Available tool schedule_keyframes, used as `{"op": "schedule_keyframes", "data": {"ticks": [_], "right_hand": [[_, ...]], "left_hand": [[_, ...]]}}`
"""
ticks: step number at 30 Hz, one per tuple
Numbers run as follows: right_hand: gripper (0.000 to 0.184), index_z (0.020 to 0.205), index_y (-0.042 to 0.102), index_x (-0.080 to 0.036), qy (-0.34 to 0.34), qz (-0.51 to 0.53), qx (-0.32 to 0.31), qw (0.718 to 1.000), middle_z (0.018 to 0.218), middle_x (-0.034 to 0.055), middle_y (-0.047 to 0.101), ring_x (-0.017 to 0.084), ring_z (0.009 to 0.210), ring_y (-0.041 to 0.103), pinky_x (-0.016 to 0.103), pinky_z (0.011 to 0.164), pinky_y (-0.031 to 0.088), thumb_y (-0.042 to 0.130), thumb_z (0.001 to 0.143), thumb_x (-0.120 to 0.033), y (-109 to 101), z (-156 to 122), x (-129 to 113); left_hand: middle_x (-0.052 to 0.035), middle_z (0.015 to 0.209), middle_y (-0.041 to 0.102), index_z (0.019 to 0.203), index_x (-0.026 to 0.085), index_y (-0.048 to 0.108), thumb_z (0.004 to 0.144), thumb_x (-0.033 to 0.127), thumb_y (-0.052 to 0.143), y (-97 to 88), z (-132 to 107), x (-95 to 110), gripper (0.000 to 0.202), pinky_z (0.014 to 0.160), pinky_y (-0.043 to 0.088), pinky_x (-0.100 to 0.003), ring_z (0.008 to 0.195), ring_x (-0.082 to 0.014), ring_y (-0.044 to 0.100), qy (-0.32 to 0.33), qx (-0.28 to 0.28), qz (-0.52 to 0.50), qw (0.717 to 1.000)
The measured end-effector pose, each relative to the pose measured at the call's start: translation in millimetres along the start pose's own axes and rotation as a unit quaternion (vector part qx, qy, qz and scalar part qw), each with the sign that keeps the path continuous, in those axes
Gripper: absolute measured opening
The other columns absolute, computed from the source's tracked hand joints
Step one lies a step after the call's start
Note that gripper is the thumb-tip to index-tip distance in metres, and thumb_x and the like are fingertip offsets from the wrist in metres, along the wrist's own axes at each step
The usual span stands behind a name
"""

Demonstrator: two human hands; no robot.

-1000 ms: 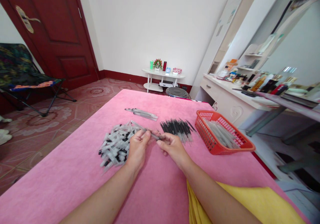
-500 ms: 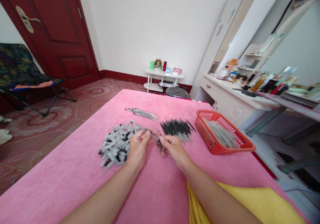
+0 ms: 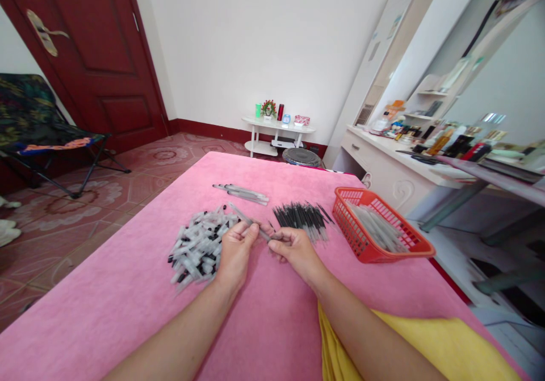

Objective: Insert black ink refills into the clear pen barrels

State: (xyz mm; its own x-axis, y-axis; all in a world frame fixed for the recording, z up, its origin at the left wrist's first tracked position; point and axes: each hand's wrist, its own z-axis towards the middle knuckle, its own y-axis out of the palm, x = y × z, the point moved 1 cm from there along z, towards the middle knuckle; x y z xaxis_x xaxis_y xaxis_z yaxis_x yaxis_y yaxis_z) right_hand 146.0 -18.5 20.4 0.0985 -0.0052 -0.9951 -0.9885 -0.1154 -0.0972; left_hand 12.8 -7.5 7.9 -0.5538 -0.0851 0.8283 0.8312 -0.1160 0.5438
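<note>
My left hand (image 3: pixel 238 250) is closed around the middle of a slim, grey translucent pen (image 3: pixel 240 214), whose far end points up and left. At the pen's near end, the thumb and fingers of my right hand (image 3: pixel 296 251) pinch it; that tip is partly hidden by the fingers. Beside my left hand lies a heap of clear pen caps (image 3: pixel 198 247) with black ends. Dark ink refills (image 3: pixel 300 219) with paler ends lie in a pile just beyond my right hand. Farther back, several pens (image 3: pixel 242 192) rest side by side.
A red plastic basket (image 3: pixel 361 245) at the right holds translucent pen barrels (image 3: pixel 378 227). Pink cloth (image 3: pixel 128 279) covers the table, and a yellow cloth (image 3: pixel 426 335) lies at its near right. A dressing table (image 3: pixel 383 156) stands to the right, a folding chair (image 3: pixel 46 131) to the left.
My right hand's thumb and fingers have shifted slightly at the pen's near end and closed in on it. My left hand has hardly moved and keeps its grip; the piles look the same.
</note>
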Motion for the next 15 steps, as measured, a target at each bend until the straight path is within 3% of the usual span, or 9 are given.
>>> {"op": "schedule_keyframes", "data": {"ticks": [6, 12, 15], "right_hand": [[0.022, 0.060, 0.052, -0.015, -0.045, -0.027, 0.061, 0.997, 0.052, -0.0045, 0.051, 0.007, 0.044, 0.043, 0.019, 0.042, 0.033, 0.072, 0.055, -0.022, 0.7, -1.1, -3.3], [0.037, 0.067, 0.054, -0.014, -0.006, -0.004, -0.042, 0.999, 0.051, -0.0017, 0.053, 0.009, 0.039, 0.047, 0.020, 0.039, 0.036, 0.053, 0.075, -0.050, 3.9, -0.6, 1.5], [0.040, 0.065, 0.057, -0.012, -0.009, -0.011, -0.035, 0.999, 0.053, 0.0006, 0.056, 0.008, 0.038, 0.046, 0.020, 0.038, 0.035, 0.052, 0.075, -0.050, 2.5, 0.1, 1.5]], "left_hand": [[-0.0058, 0.079, 0.068, 0.080, 0.012, 0.064, 0.075, 0.029, 0.064, -0.1, -0.5, -1.3, 0.018, 0.069, 0.047, -0.025, 0.072, -0.0152, 0.063, -0.003, 0.002, 0.023, 1.000], [-0.0060, 0.078, 0.068, 0.080, 0.012, 0.064, 0.073, 0.030, 0.065, -0.3, 1.4, 0.5, 0.019, 0.063, 0.047, -0.023, 0.068, -0.0146, 0.063, 0.000, 0.014, 0.014, 1.000], [-0.0066, 0.079, 0.068, 0.080, 0.012, 0.064, 0.076, 0.030, 0.063, -0.3, 1.3, -0.3, 0.018, 0.061, 0.047, -0.024, 0.067, -0.0151, 0.063, 0.000, -0.002, 0.014, 1.000]]}}
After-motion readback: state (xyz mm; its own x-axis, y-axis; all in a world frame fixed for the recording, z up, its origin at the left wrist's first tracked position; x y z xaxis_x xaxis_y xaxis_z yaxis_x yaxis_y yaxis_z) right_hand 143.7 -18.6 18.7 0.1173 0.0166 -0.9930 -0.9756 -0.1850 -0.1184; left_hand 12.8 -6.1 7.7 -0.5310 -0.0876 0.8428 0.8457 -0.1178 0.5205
